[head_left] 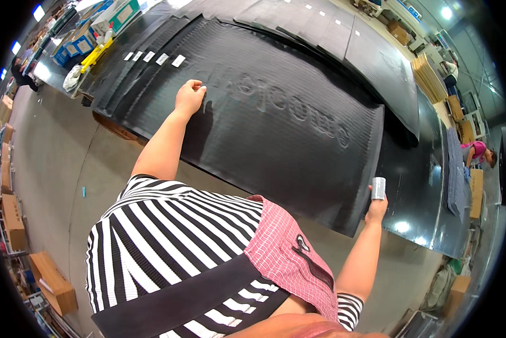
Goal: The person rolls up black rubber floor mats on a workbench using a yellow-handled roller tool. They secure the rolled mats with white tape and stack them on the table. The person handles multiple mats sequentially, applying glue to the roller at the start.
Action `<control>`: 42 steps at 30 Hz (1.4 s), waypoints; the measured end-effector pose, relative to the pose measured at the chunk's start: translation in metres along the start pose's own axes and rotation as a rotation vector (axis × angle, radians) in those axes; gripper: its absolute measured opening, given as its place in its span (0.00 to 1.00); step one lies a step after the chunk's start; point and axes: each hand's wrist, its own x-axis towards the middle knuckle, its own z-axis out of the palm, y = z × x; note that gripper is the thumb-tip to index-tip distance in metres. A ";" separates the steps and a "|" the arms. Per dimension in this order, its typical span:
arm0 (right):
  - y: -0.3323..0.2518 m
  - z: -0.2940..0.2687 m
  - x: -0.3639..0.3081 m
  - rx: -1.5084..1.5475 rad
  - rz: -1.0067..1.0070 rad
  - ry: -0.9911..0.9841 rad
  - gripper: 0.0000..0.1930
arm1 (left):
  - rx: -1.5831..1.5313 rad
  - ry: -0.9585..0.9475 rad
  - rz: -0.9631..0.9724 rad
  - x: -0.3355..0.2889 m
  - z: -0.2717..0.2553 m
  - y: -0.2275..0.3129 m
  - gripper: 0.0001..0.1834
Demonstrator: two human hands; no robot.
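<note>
A large black rubber mat (253, 141) with embossed lettering lies in front of me, on top of several similar mats fanned out to the left. My left hand (191, 97) is over the mat's left part, its fingers curled together; whatever may be between them does not show. A small white roll of labels (378, 188) with grey print is gripped in my right hand (376, 209), just beyond the mat's right edge. White labels, among them the nearest label (178, 61), sit near the far left corners of the fanned mats.
More black mats (377, 62) are stacked behind. A dark glossy tabletop (408, 191) extends to the right. Boxes (116, 16) and a yellow tool (96, 54) stand at the far left. One person in pink (477, 151) bends at the right; other people are farther off. A cardboard box (52, 281) sits on the floor.
</note>
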 end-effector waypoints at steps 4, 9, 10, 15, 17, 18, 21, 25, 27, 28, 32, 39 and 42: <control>0.016 0.006 0.050 -0.038 0.012 -0.163 0.20 | 0.019 -0.071 0.112 -0.020 0.032 0.029 0.20; 0.029 0.017 0.105 -0.340 -0.138 -0.221 0.18 | -0.103 -0.234 0.065 -0.065 0.037 0.066 0.21; 0.017 0.024 0.111 -0.386 -0.063 -0.266 0.16 | -0.133 -0.235 0.041 -0.075 0.035 0.061 0.21; -0.007 0.036 0.121 -0.470 0.058 -0.295 0.12 | -0.239 -0.305 -0.076 -0.120 0.018 0.075 0.22; -0.008 0.024 0.109 -0.254 -0.021 -0.331 0.13 | -0.277 -0.325 -0.107 -0.136 0.010 0.087 0.21; -0.012 0.020 0.100 -0.146 -0.070 -0.356 0.13 | -0.288 -0.311 -0.116 -0.146 0.006 0.089 0.21; -0.033 -0.002 0.058 0.067 -0.280 -0.414 0.16 | -0.356 -0.296 -0.156 -0.175 0.011 0.088 0.21; -0.074 0.015 0.027 0.286 -0.375 -0.468 0.18 | -0.374 -0.349 -0.154 -0.147 0.009 0.079 0.21; -0.088 0.016 0.018 0.268 -0.492 -0.504 0.20 | -0.350 -0.399 -0.164 -0.145 0.013 0.092 0.20; -0.086 0.012 0.017 0.245 -0.507 -0.486 0.20 | -0.355 -0.413 -0.172 -0.144 0.018 0.096 0.20; -0.088 -0.003 0.009 0.318 -0.531 -0.484 0.19 | -0.402 -0.442 -0.133 -0.139 0.045 0.084 0.21; -0.050 -0.045 0.039 0.169 -0.589 -0.232 0.24 | -0.372 -0.431 -0.092 -0.140 0.079 0.061 0.21; -0.004 -0.088 0.065 0.148 -0.490 -0.142 0.24 | -0.220 -0.319 -0.054 -0.133 0.077 0.048 0.20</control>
